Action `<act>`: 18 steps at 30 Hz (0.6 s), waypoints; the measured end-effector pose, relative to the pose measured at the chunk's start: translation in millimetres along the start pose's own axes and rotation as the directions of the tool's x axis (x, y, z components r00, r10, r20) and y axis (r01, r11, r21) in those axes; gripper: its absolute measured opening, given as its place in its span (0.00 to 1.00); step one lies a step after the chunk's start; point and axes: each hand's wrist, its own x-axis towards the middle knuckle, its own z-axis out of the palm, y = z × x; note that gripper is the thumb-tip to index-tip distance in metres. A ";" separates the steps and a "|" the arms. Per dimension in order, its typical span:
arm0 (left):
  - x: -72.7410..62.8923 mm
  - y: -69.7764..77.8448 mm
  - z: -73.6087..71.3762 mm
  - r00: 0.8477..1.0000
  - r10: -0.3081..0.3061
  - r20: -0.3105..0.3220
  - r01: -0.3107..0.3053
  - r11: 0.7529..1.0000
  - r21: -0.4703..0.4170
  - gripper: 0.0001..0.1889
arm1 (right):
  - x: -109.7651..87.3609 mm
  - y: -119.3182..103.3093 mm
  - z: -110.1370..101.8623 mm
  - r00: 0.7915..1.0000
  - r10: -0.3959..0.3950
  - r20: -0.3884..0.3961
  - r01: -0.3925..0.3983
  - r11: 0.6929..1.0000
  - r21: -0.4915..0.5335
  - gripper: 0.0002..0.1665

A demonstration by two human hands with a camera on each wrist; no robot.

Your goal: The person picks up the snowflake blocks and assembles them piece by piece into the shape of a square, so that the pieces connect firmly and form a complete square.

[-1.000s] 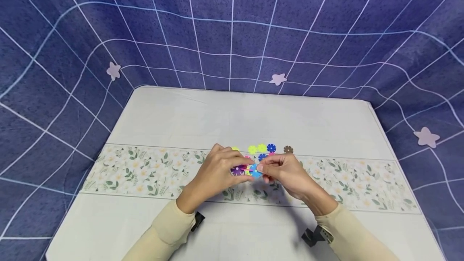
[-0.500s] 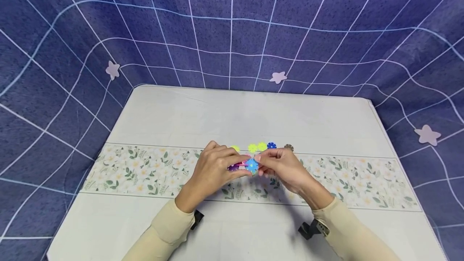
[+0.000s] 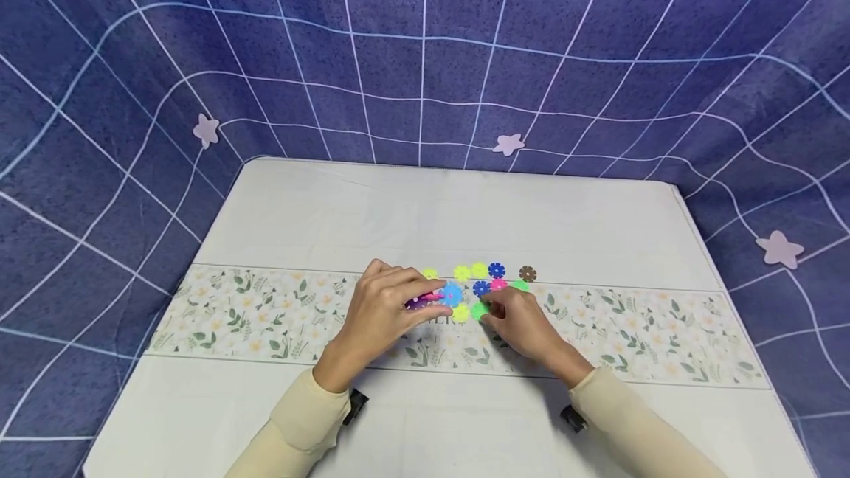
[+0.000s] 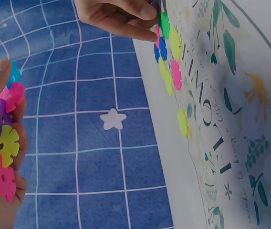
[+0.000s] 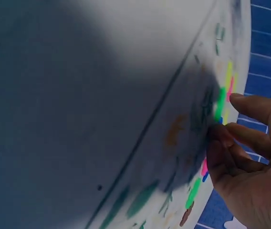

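My left hand (image 3: 381, 308) grips a joined chain of notched plastic snowflake discs, raised above the table. In the left wrist view its light blue disc (image 4: 15, 74) stands at the far end, followed by pink, a purple disc (image 4: 1, 117), a yellow disc (image 4: 3, 145) and another pink disc (image 4: 2, 177). The right hand (image 3: 524, 323) is low over the table at the right edge of a green snowflake disc (image 3: 478, 310) lying flat. Its thumb and fingers stand apart around that disc in the right wrist view; whether they touch it I cannot tell.
Loose discs lie on the floral band of the white table (image 3: 398, 212): yellow discs (image 3: 462, 272), dark blue discs (image 3: 496, 270), a pink disc (image 3: 498, 285), a brown disc (image 3: 527, 274) and another green disc (image 3: 521, 285). A blue gridded curtain (image 3: 425, 57) surrounds the table.
The right hand has let go of the light blue disc, now on the left hand's chain, and moved down to the green disc. My left hand has shifted slightly left with the chain.
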 end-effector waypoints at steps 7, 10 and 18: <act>-1.1 -2.0 1.9 0.998 -0.009 0.058 0.009 1.000 0.000 0.20 | 1.0 -3.4 5.7 0.998 -0.056 -0.022 0.053 0.992 -0.117 0.19; -1.7 -2.9 2.8 0.998 -0.006 0.069 0.006 1.000 -0.001 0.20 | 2.2 -4.8 3.8 0.999 -0.035 -0.001 0.035 0.993 -0.109 0.17; -2.5 -4.0 4.3 0.996 0.000 0.088 -0.001 1.000 0.008 0.20 | -2.0 0.9 -1.7 1.000 -0.025 -0.006 0.025 0.999 0.034 0.04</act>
